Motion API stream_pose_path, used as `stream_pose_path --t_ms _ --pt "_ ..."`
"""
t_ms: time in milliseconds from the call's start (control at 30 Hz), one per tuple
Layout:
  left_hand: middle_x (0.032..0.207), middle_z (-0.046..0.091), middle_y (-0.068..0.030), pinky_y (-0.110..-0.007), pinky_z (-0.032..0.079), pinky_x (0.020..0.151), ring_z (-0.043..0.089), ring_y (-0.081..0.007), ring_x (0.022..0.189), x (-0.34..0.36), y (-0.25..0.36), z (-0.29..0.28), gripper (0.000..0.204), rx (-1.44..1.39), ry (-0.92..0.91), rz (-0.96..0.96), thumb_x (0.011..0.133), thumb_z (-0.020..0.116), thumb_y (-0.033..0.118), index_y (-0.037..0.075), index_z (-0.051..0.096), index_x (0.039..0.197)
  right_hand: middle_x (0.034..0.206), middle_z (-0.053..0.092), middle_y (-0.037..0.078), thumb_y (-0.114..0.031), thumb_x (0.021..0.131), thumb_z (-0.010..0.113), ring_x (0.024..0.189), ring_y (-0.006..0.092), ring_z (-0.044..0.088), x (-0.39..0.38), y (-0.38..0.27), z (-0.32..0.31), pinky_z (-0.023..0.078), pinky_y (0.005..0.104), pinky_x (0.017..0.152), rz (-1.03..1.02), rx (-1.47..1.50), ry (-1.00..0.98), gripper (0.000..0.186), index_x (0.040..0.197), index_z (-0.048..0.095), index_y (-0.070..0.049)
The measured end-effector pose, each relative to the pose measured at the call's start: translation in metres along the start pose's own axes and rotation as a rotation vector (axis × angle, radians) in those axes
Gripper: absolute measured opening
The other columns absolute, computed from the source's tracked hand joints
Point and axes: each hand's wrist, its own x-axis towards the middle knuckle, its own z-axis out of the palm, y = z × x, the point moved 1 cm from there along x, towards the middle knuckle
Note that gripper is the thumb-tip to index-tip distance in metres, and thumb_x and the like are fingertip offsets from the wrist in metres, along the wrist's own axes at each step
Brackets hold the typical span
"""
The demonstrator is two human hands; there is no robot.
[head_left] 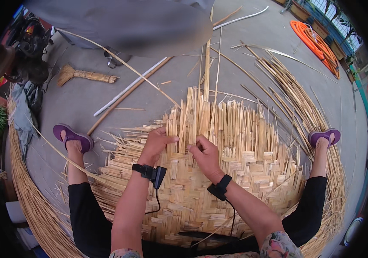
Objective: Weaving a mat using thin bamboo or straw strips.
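Note:
A half-woven mat (pixel 248 176) of flat, pale reed strips spreads between my legs, with loose strip ends fanning out along its far edge. My left hand (pixel 156 144) is closed on upright reed strips (pixel 172 124) at the mat's far middle, thumb in front and fingers partly behind. Just to the right, my right hand (pixel 205 155) pinches another reed strip (pixel 194 129) between thumb and fingers. Longer strips (pixel 206 73) run away from the mat between the two hands. Black straps with small devices and cables sit on both wrists.
Long reed bundles lie at the right (pixel 287 81) and far left (pixel 33 215). A short straw brush (pixel 87 75), a white rod (pixel 128 88) and a brown stick (pixel 119 101) rest on the grey floor. An orange hose coil (pixel 315 45) lies far right. A blurred grey shape (pixel 123 26) blocks the top.

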Motion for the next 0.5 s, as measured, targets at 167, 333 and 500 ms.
stream_pose_path --t_ms 167,333,500 --pt "0.111 0.072 -0.0040 -0.029 0.052 0.093 0.066 -0.0135 0.101 -0.011 -0.031 -0.010 0.032 -0.121 -0.092 0.367 0.083 0.075 -0.001 0.002 0.071 0.115 0.087 0.066 0.007 -0.019 0.086 0.070 0.078 0.0236 0.066 0.010 0.004 0.015 0.050 0.0348 0.065 -0.304 -0.367 -0.033 0.015 0.099 0.068 -0.012" --pt "0.114 0.070 -0.0059 -0.028 0.052 0.090 0.065 -0.0136 0.099 -0.026 -0.038 -0.003 0.022 -0.232 0.177 0.382 0.089 0.070 -0.001 0.001 0.073 0.111 0.098 0.065 0.007 -0.016 0.090 0.067 0.087 0.0230 0.065 0.022 0.005 0.011 0.051 0.0335 0.069 -0.216 -0.383 -0.185 0.025 0.115 0.069 -0.014" --pt "0.100 0.073 -0.0035 -0.025 0.051 0.081 0.066 -0.0134 0.092 -0.053 -0.042 0.008 0.014 0.520 0.532 0.915 0.092 0.067 -0.002 0.001 0.075 0.102 0.102 0.061 0.012 -0.011 0.100 0.058 0.093 0.0183 0.063 -0.004 0.005 -0.013 0.054 0.0327 0.079 -0.120 0.139 0.087 0.035 0.135 0.058 -0.009"
